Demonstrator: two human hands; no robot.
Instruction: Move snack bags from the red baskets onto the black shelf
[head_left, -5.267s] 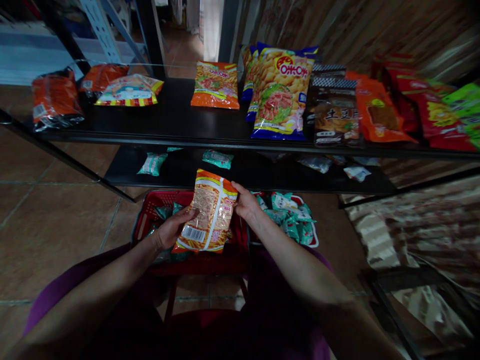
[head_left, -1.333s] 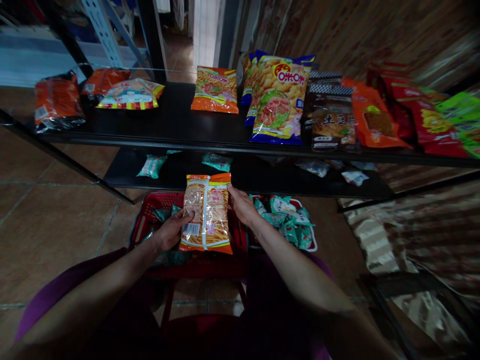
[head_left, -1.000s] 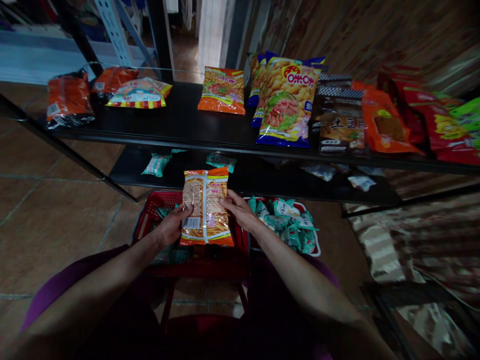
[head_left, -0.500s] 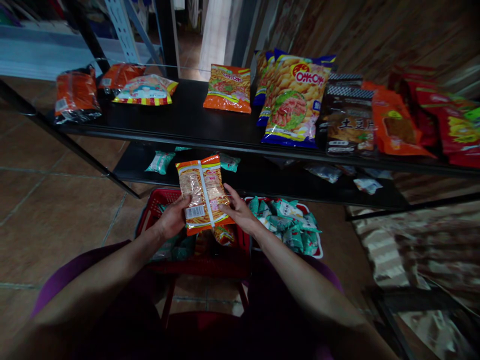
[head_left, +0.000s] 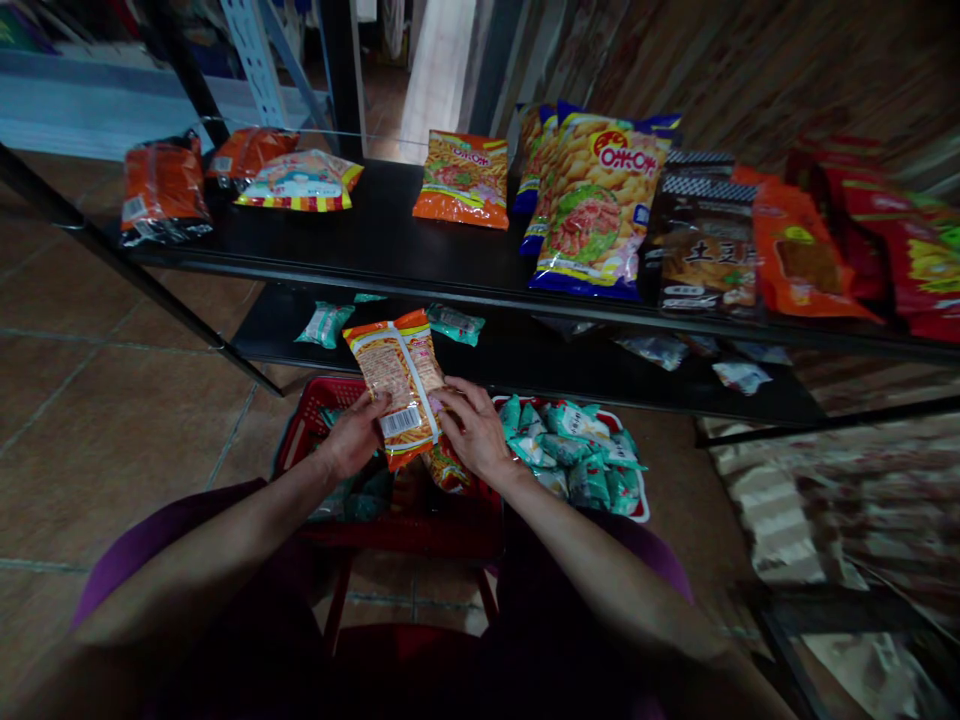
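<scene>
An orange snack packet (head_left: 396, 384) with its barcode side up is held over a red basket (head_left: 300, 445). My left hand (head_left: 352, 440) grips its lower left edge, fingers curled. My right hand (head_left: 469, 430) grips its right side, fingers bent around it. A second orange packet (head_left: 448, 468) lies under my right hand in the basket. The held packet tilts with its top toward the upper left.
A black shelf (head_left: 360, 250) carries an orange packet (head_left: 463, 180), a large blue and yellow bag (head_left: 596, 205), dark and orange bags (head_left: 701, 250) and red bags at right. Small teal packets (head_left: 577, 450) fill a tray beside the basket; more lie on the lower shelf (head_left: 517, 355).
The held packet has risen a little and tilted to the left since a second ago. Another orange packet now shows beneath it in the basket. My view has shifted left.
</scene>
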